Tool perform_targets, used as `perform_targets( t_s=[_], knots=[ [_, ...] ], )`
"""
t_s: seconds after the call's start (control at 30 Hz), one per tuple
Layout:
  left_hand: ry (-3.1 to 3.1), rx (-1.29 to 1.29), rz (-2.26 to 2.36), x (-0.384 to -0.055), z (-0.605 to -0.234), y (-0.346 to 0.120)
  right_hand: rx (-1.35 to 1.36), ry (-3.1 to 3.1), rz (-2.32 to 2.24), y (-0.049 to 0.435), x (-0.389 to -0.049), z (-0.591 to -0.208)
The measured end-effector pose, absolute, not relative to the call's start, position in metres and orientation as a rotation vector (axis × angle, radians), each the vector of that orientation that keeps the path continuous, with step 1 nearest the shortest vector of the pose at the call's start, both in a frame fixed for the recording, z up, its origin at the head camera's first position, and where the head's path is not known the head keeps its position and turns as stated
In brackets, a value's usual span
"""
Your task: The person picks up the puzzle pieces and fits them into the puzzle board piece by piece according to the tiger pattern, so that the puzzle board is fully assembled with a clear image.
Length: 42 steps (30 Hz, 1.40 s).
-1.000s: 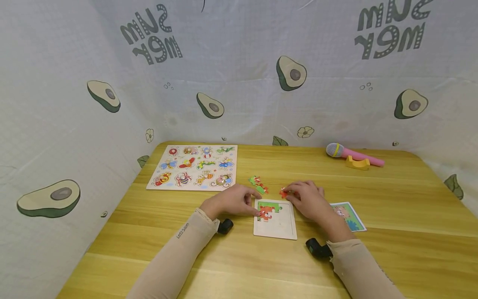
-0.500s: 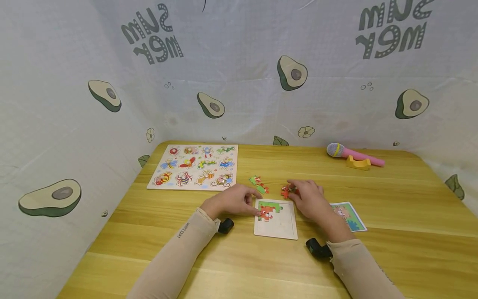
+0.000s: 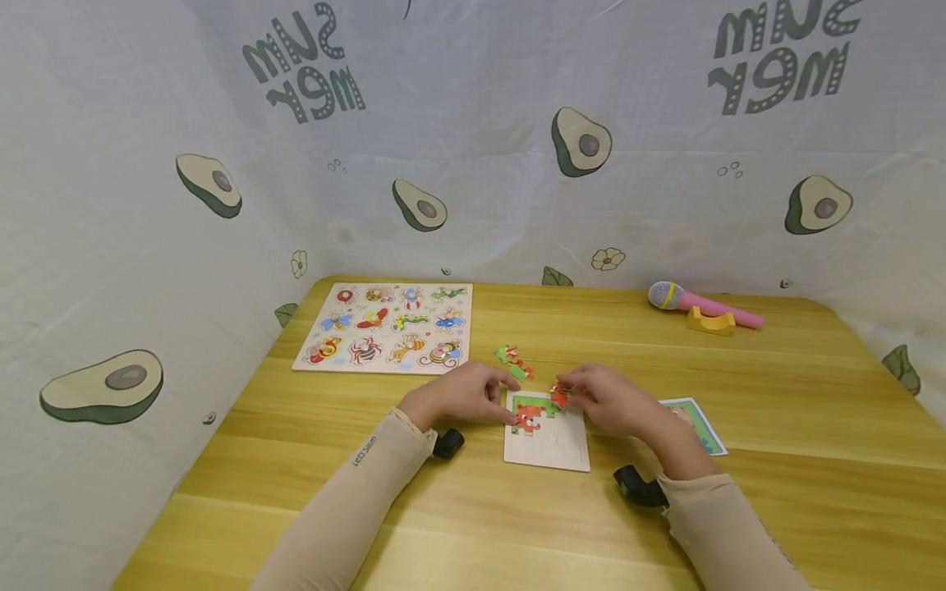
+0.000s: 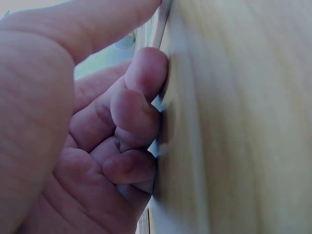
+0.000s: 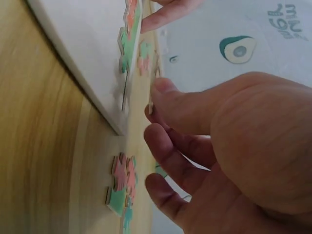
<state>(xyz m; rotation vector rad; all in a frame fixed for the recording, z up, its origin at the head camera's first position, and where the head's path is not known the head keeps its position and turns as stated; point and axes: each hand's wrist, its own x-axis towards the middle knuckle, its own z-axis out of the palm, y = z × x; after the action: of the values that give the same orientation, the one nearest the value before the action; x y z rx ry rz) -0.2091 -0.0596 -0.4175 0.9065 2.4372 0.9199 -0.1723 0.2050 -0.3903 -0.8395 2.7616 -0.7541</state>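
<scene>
A square wooden puzzle board (image 3: 547, 450) lies in front of me, its upper left part filled with joined jigsaw pieces (image 3: 527, 417) showing an orange animal face and green. My left hand (image 3: 464, 396) holds the board at its upper left corner, thumb at the left edge and index finger at the top. In the left wrist view its other fingers curl against the tabletop. My right hand (image 3: 613, 400) pinches a red jigsaw piece (image 3: 559, 396) between thumb and fingers over the board's upper right. Below that hand in the right wrist view, more loose pieces (image 5: 119, 183) lie on the table.
Loose green and red pieces (image 3: 515, 363) lie behind the board. An insect peg puzzle (image 3: 384, 328) is at the back left. A picture card (image 3: 698, 423) sits partly behind the right forearm. A pink toy microphone (image 3: 709, 308) and a yellow curved block (image 3: 711, 322) lie at the back right.
My right hand has picked up the red piece from behind the board and brought it left and toward me, over the board's upper right. The left hand has stayed put.
</scene>
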Motion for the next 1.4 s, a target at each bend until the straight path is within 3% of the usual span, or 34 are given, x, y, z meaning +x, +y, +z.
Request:
perform_targets(
  t_s=[1.1,1.4],
  knots=[
    [2.437,0.931,0.930,-0.211,-0.420,-0.060,-0.903,2.561,-0.729,0.187,-0.162,-0.389],
    [2.430,0.928,0.942,-0.210,-0.419,-0.061,-0.793,2.594,-0.743,0.184,-0.162,-0.390]
  ],
)
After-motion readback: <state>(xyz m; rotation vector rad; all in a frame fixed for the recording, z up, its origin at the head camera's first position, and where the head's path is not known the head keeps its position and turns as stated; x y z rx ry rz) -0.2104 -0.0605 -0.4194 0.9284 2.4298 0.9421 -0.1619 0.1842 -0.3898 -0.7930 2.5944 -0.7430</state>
